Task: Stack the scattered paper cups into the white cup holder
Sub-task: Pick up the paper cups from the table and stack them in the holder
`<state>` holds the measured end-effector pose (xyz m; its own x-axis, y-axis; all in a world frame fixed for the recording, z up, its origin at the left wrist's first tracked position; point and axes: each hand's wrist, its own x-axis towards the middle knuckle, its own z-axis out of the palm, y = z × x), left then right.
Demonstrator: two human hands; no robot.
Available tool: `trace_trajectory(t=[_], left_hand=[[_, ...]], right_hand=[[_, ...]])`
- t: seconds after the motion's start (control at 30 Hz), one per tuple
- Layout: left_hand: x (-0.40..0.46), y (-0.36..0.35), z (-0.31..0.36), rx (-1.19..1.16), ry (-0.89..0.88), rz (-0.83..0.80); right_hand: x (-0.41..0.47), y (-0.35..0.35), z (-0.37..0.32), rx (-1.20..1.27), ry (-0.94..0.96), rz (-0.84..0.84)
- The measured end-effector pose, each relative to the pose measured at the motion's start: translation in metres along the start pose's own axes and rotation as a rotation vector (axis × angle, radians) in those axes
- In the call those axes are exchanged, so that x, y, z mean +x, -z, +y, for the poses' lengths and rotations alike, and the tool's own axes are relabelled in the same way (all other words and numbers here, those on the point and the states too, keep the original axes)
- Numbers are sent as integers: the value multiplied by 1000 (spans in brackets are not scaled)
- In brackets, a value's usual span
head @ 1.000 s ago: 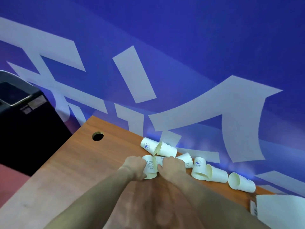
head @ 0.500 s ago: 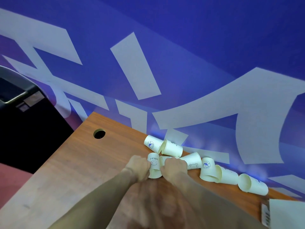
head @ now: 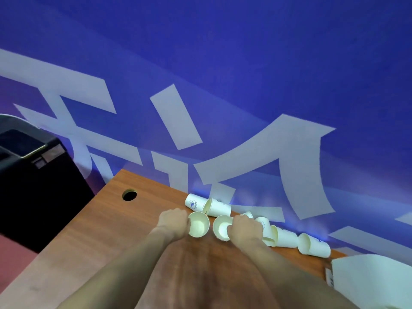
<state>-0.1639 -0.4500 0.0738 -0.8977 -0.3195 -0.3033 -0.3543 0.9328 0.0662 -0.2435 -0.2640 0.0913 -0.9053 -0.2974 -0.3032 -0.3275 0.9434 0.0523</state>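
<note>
Left hand (head: pixel 172 224) grips one paper cup (head: pixel 198 224), right hand (head: pixel 245 228) grips a second cup (head: pixel 221 227); both mouths face the camera, side by side above the wooden desk (head: pixel 89 241). More cups (head: pixel 217 207) lie along the blue wall (head: pixel 223 63).

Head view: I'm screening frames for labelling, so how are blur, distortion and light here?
Head view: forearms smeared soft near the lens; left hand and right hand gripping cups fairly sharp; table edges bow from the wide angle; blue glow along the wall base.
</note>
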Motion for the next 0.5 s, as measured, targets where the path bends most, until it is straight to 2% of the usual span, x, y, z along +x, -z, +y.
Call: trace_trajectory(t=[0.5], left_hand=[[-72,56,71,-20,-112,66]], right_hand=[[-96,55,88,235,-133,87]])
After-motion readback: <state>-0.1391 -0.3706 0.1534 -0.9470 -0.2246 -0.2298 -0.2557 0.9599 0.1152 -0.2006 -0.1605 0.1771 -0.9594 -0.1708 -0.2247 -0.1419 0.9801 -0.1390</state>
